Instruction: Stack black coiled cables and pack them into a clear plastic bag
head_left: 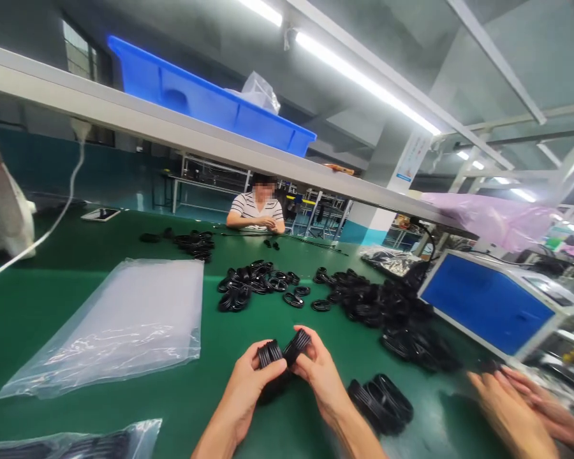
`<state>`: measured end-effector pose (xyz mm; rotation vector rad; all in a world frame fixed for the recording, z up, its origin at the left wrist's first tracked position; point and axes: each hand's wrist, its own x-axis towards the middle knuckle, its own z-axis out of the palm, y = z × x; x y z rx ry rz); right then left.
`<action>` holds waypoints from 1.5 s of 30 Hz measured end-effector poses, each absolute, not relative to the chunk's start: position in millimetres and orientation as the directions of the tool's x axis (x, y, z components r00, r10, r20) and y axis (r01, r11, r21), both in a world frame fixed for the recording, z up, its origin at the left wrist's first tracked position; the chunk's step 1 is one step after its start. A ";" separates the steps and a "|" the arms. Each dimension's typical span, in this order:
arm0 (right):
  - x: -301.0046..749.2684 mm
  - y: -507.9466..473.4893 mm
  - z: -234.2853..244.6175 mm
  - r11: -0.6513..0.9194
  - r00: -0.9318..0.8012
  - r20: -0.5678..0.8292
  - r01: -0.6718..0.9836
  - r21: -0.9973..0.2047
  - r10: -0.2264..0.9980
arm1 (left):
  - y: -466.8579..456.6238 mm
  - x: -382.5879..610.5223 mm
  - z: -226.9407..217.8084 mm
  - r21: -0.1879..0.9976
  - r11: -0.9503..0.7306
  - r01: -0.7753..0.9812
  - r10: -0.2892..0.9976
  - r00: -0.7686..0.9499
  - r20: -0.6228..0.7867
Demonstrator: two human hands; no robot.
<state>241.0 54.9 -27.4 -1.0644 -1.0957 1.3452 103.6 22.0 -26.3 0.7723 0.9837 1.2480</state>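
My left hand [249,376] is closed round a bundle of coiled black cables [270,354], its thumb laid across the coils. Close beside it, my right hand [318,370] grips another bundle of black cable coils [296,345] between thumb and fingers. The two bundles lean together in a V just above the green table [182,398]; their lower parts are partly hidden by my hands. To the right of my right hand, more stacked cable coils [381,403] rest on the table.
A large heap of black cables [377,299] lies right, a smaller one [251,280] ahead. Clear plastic bags [129,319] lie left. A blue-sided machine [488,299] stands right. A co-worker's hands [516,408] work near the right edge; another person [256,210] sits across the table.
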 end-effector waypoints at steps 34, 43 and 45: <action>266.3 10.9 -31.2 -0.052 -0.267 -0.022 -0.103 -0.993 0.963 | 16.9 100.8 -25.1 0.868 0.247 -0.431 0.962 0.217 -0.166; 263.3 10.2 -45.0 0.043 -0.213 0.046 -0.021 -0.999 0.976 | 13.6 98.5 -24.3 0.890 0.211 -0.404 0.975 0.157 -0.159; 264.2 8.9 -43.4 0.024 -0.215 0.027 -0.013 -1.000 0.976 | 13.4 99.8 -25.7 0.905 0.176 -0.388 0.982 0.128 -0.136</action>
